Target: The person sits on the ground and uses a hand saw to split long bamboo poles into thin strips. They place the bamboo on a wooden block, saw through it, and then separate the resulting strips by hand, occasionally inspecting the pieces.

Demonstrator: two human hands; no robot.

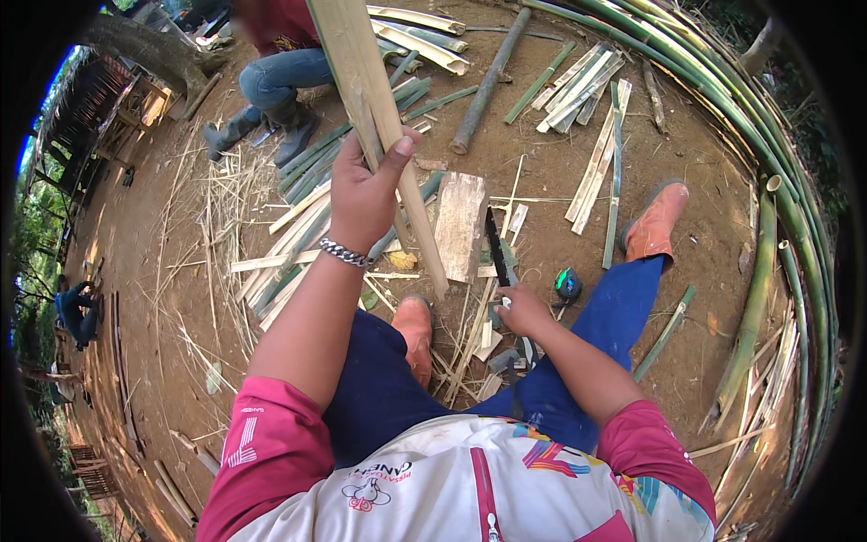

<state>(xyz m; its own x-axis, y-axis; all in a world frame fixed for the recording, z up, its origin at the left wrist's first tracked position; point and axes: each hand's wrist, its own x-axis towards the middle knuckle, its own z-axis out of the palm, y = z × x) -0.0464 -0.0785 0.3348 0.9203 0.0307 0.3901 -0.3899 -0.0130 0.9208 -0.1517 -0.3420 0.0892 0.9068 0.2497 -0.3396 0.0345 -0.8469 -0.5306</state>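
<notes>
My left hand is closed around a long split bamboo slat, raised and tilted in front of me. Below the grip, a narrow strip of it runs down towards the ground, with a gap beside it. In my right hand is a machete with a dark blade pointing away from me, the fingers wrapped at its handle. A pale wooden block lies just left of the blade. Near my right knee sits a small black and green object, perhaps a tape measure.
Cut bamboo slats lie heaped on the left, with more bundles ahead. Long green bamboo poles curve along the right. A person in boots squats at the far left; another person is farther off. Shavings litter the dirt.
</notes>
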